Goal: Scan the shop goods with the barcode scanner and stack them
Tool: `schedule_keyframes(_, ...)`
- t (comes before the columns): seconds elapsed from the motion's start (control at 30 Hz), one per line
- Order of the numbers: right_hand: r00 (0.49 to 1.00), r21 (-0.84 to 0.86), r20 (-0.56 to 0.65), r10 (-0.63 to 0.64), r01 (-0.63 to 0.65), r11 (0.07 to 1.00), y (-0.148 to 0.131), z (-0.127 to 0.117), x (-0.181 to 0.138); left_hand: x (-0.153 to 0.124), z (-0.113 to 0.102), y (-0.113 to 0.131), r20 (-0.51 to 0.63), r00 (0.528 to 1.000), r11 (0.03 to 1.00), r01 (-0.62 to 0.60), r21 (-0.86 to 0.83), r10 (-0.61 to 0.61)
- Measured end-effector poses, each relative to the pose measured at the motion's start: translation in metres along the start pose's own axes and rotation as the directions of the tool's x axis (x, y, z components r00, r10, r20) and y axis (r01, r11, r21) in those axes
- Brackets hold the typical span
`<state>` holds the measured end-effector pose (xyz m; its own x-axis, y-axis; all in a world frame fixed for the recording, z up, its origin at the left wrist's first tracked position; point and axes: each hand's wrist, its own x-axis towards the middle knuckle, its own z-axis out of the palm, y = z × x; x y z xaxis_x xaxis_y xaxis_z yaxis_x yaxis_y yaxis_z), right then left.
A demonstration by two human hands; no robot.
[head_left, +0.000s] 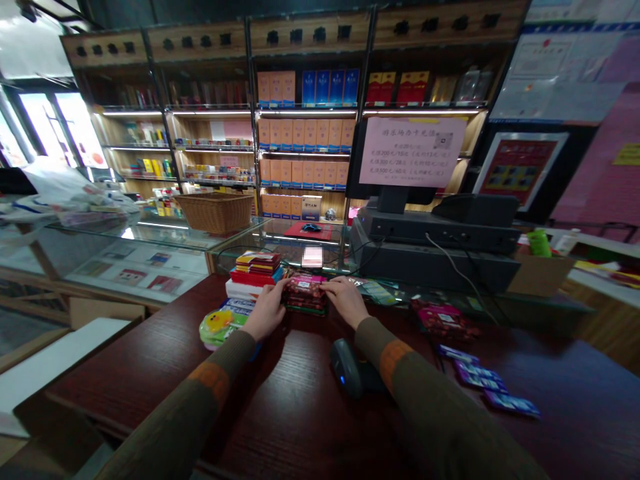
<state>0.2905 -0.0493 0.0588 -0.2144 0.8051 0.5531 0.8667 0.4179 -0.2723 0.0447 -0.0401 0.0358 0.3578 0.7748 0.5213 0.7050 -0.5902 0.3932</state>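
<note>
At the far side of the dark wooden counter (290,387) lies a small stack of brown-red snack packets (306,288) with a pink top edge and a white label. My left hand (269,311) grips its left edge, fingers curled over the side. On the opposite edge, my right hand (347,300) pinches the stack with bent fingers. Beside the left hand are a pile of red, yellow and white boxes (255,270) and a green pack with a yellow duck (220,325). A dark handheld scanner (347,368) rests below the right hand.
To the right lie another brown-red packet (444,320) and several purple packets (480,377). A monitor (356,160) bearing a pink paper sign stands behind, near a black mouse (311,227). A wicker basket (215,212) sits on a glass display case (135,263).
</note>
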Motion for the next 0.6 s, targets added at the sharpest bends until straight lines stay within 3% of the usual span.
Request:
schedule_keyframes(0.3,1.000,-0.031,0.009,0.007,-0.007,0.999,0.0057,0.0034,0.0017,0.0008,0.0032,-0.0020,0.011,1.000,0.999,-0.015,0.046,0.014)
schedule_keyframes(0.6,0.999,-0.048,0.033,0.014,-0.012,0.999,0.0044,0.0035,0.0005,0.0018,0.0015,0.0020,0.041,0.998,0.986,0.038,0.165,-0.045)
